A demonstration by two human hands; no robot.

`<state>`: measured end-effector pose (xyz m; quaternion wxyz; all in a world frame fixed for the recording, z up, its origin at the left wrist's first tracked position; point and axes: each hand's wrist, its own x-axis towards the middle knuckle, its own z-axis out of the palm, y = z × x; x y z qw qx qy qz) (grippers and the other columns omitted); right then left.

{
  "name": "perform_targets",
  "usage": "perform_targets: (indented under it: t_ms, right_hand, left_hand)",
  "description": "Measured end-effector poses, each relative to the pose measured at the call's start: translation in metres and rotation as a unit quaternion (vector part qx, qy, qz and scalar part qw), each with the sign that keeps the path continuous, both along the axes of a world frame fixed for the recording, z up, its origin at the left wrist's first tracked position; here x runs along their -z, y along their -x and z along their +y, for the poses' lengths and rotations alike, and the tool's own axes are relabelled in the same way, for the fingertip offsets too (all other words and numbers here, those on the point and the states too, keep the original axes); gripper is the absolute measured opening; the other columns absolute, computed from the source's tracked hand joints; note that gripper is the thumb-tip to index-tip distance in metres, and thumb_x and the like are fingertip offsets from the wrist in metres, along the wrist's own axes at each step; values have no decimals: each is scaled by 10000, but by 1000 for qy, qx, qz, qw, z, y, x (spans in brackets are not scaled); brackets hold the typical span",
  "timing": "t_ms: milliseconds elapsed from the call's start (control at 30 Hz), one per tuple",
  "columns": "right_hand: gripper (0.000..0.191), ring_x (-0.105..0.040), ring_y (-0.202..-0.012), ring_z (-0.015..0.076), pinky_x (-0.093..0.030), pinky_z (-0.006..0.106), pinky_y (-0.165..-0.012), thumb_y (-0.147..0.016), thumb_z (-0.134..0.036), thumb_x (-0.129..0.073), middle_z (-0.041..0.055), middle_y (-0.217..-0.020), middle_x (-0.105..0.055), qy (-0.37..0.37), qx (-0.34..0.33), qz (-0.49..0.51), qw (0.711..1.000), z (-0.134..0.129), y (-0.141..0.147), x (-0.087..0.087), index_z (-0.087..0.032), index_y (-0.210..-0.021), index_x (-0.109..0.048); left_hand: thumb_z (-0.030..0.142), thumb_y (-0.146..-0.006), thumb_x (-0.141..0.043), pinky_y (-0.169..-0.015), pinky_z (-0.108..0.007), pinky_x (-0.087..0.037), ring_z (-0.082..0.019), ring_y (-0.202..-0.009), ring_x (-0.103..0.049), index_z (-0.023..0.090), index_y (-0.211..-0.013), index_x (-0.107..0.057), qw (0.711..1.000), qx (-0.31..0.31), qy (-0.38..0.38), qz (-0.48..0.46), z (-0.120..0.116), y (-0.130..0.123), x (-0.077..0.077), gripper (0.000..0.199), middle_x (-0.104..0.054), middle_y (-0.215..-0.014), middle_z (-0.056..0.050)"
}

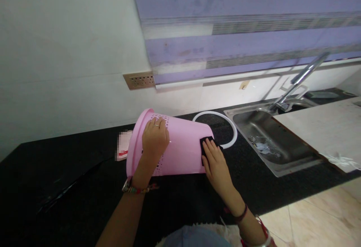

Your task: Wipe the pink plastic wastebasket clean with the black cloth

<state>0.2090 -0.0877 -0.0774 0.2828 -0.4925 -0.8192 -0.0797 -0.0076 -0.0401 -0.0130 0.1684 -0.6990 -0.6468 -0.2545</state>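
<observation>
A pink plastic wastebasket [186, 145] lies on its side on the black countertop, its rim toward the left and its narrower base toward the right. My left hand [155, 136] is closed against the band of small holes near the rim, fingers curled, a ring on one of them. At the base end, my right hand [217, 162] presses a folded black cloth [203, 153] against the basket's side, the fingers lying over the cloth. Behind the base, a white ring [234, 136] rests on the counter, partly hidden by the basket.
A steel sink [254, 126] with a tap [299, 79] is at the right, clear plastic lying in its basin. A pale board [324, 126] covers part of it. Left of the basket are a pinkish card-like item [124, 145] and black plastic [67, 187]. A wall socket [139, 80] is behind.
</observation>
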Motion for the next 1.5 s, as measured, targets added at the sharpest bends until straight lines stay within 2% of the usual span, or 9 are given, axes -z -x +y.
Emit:
perform_targets:
  t_ms: [67,200,367,533,700,800,933,1133,1500]
  right_hand:
    - [432,-403,-1276,266,-397,472,-993,-915,-185,-341,144,-1336,-491,3,0,2,1000,2,14,-7,-99,-1325,-442]
    - [430,-412,-1272,228,-404,415,-1005,-894,-122,-343,100,-1328,-509,13,-102,-39,994,-18,39,-5,-124,-1302,-479]
    - [462,-413,-1273,215,-414,399,-998,-875,-84,-370,116,-1321,-513,-3,-63,-30,998,-23,11,13,-131,-1329,-445]
    - [477,-354,-1309,251,-371,475,-1019,-910,-163,-349,145,-1369,-451,19,-9,13,1000,10,7,2,-120,-1384,-357]
    - [493,-330,-1324,225,-341,454,-1045,-886,-104,-334,127,-1366,-460,24,-74,-12,997,13,30,-6,-132,-1377,-373]
    - [497,-366,-1304,211,-373,423,-1028,-868,-73,-327,115,-1350,-481,19,-90,-34,995,10,25,-5,-132,-1354,-411]
    - [451,-400,-1281,232,-376,436,-1023,-879,-97,-345,124,-1331,-501,14,-59,-23,998,16,24,-12,-117,-1314,-465]
    - [390,-433,-1258,223,-401,426,-1005,-892,-105,-347,116,-1284,-547,6,-129,-53,990,18,25,-22,-127,-1220,-557]
    - [372,-472,-1225,217,-414,402,-996,-899,-118,-348,91,-1269,-564,-24,-161,-85,983,23,18,-27,-133,-1194,-574]
  left_hand:
    - [148,-818,-339,-964,-457,-398,-298,-1115,-534,40,-1061,-609,1000,-5,2,1,2,-1,-1,379,-633,-1107,-202]
    - [147,-820,-340,-955,-439,-404,-295,-1095,-547,28,-1062,-610,1000,-12,9,14,4,0,-1,381,-637,-1098,-200]
    - [153,-812,-346,-936,-432,-411,-291,-1074,-556,37,-1065,-611,999,-13,24,24,13,1,-5,384,-641,-1094,-189]
    - [142,-799,-353,-879,-420,-428,-300,-991,-586,34,-1001,-628,996,-22,67,49,30,0,-11,358,-664,-979,-197]
    - [145,-807,-348,-870,-409,-426,-289,-975,-589,64,-973,-632,997,-22,54,53,32,0,-10,339,-666,-971,-179]
    - [144,-804,-358,-890,-398,-418,-285,-1005,-582,55,-999,-628,998,-23,42,49,29,0,-9,344,-660,-1010,-181]
    - [147,-800,-367,-884,-398,-421,-287,-1007,-583,49,-1008,-629,997,-22,45,55,29,0,-9,348,-663,-1013,-182]
    - [157,-806,-358,-888,-386,-421,-262,-1003,-591,87,-1015,-633,997,-32,38,51,30,2,-8,352,-676,-1008,-143]
    - [148,-803,-378,-922,-377,-406,-259,-1046,-574,73,-1033,-633,997,-31,57,39,30,1,-9,351,-669,-1033,-148]
